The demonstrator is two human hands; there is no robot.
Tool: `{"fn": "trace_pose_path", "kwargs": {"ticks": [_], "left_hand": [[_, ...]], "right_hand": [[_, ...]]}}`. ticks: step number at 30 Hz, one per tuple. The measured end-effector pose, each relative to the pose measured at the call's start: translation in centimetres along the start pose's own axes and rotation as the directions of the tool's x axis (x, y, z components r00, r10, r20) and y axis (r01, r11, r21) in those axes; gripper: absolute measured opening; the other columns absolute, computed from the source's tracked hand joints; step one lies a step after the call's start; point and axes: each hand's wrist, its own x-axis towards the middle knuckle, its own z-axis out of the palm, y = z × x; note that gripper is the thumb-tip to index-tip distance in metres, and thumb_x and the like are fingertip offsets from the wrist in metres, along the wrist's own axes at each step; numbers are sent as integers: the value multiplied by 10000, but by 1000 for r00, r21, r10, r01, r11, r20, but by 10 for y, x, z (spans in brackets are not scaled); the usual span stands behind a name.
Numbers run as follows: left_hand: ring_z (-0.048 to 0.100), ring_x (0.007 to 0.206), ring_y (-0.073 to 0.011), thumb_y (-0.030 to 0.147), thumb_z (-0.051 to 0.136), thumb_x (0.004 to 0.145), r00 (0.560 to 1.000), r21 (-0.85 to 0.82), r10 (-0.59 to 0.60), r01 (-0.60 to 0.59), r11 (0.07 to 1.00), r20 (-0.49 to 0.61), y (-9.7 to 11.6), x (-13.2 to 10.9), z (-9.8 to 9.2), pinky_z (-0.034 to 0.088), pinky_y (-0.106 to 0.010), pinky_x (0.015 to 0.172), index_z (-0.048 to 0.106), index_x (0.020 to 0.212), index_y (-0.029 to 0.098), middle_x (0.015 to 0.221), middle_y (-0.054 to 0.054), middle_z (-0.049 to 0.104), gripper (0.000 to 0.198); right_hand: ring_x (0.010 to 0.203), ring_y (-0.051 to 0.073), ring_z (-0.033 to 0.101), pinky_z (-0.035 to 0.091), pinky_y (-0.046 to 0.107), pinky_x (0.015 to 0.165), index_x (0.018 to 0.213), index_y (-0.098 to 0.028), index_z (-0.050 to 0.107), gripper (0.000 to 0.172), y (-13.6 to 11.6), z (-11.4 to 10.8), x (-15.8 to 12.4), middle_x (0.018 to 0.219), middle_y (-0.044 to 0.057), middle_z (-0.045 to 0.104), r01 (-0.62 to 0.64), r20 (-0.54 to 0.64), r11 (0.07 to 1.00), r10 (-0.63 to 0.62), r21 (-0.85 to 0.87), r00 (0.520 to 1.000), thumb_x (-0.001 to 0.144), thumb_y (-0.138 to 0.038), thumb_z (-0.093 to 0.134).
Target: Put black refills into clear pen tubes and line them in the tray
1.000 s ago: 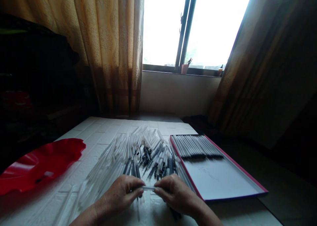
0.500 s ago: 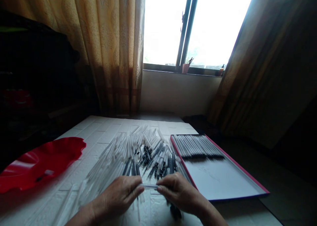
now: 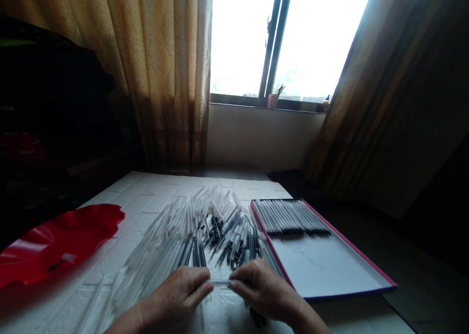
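Pinched between both hands is a thin clear tube (image 3: 220, 282), held level just above the near part of the table. My left hand (image 3: 179, 292) grips its left end with thumb and fingers closed. Its right end is in the closed fingers of my right hand (image 3: 262, 287). Beyond the hands lies a heap of clear tubes (image 3: 161, 241), with dark pen refills (image 3: 199, 252) and small black caps (image 3: 216, 229) among them. Dark pieces lie partly hidden under my right hand.
A shallow box (image 3: 330, 268) with a red edge stands on the right, holding a row of capped clear pens (image 3: 293, 217). On the left is a wavy red dish (image 3: 69, 236). The white brick-patterned table (image 3: 146, 185) reaches toward a window and curtains.
Both hands have moved slightly down, closer to me, with the tube still between them. The pens in the box look the same.
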Motion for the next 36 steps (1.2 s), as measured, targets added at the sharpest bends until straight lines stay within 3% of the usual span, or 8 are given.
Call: {"fn": "trace_pose_path", "kwargs": {"ticks": [4,10,17,19,22,26,30,36], "left_hand": [[447,621,-135,431,359,929,1000,-24,-10,10,1000,17,1,1,-2,302,-226,579,365,676,220,659,50,420,330],[493,638,-133,400,427,904,1000,-70,-28,29,997,4,1,2,-3,336,-201,572,503,747,210,678,55,482,258],[597,766,-185,345,462,878,999,-49,-51,50,998,-17,2,1,-6,410,-239,675,659,952,205,806,-4,649,253],[627,802,-194,348,456,885,999,-67,-38,38,997,-8,2,1,-6,432,-243,707,669,931,201,846,-20,686,262],[654,828,-196,354,446,904,1000,-102,-17,17,995,1,3,1,-7,447,-241,732,673,903,198,871,-27,714,276],[666,835,-197,355,451,910,1000,-106,-25,24,994,-2,3,2,-7,449,-240,742,679,897,201,876,-24,725,275],[666,832,-190,354,444,916,1000,-97,-29,29,995,-1,1,4,-4,447,-228,737,679,904,206,871,-16,725,278],[662,795,-178,358,444,924,999,-69,-31,31,997,11,-3,6,-2,442,-209,704,686,898,201,842,-11,722,290]], "right_hand": [[482,78,319,232,214,462,539,-152,611,280,-2,-1,-1,496,-75,299,-35,-27,998,34,-54,999,811,-198,562],[578,123,539,350,203,535,917,-199,752,235,-13,-14,-10,643,-18,645,-113,-75,986,104,-122,992,762,-164,578],[789,190,667,481,252,686,880,-193,734,175,16,-79,-25,854,27,736,-220,-312,971,182,-91,933,853,-279,585],[911,217,684,512,278,786,998,-156,712,222,41,-106,-25,983,70,740,-315,-432,947,261,-57,863,884,-281,569],[997,235,670,509,323,867,1069,-140,678,225,80,-141,-20,1054,107,719,-517,-600,855,400,-26,692,958,-262,526],[965,216,651,534,416,850,1092,-169,642,206,114,-159,-8,1119,66,662,-758,-691,652,548,-1,472,971,-329,594],[993,215,639,541,405,851,1140,-197,629,209,127,-156,7,1188,72,631,-848,-692,530,610,-5,385,979,-324,585],[990,216,640,546,412,848,1166,-193,616,228,141,-151,25,1201,77,624,-901,-676,435,662,-8,325,983,-324,579]]}}
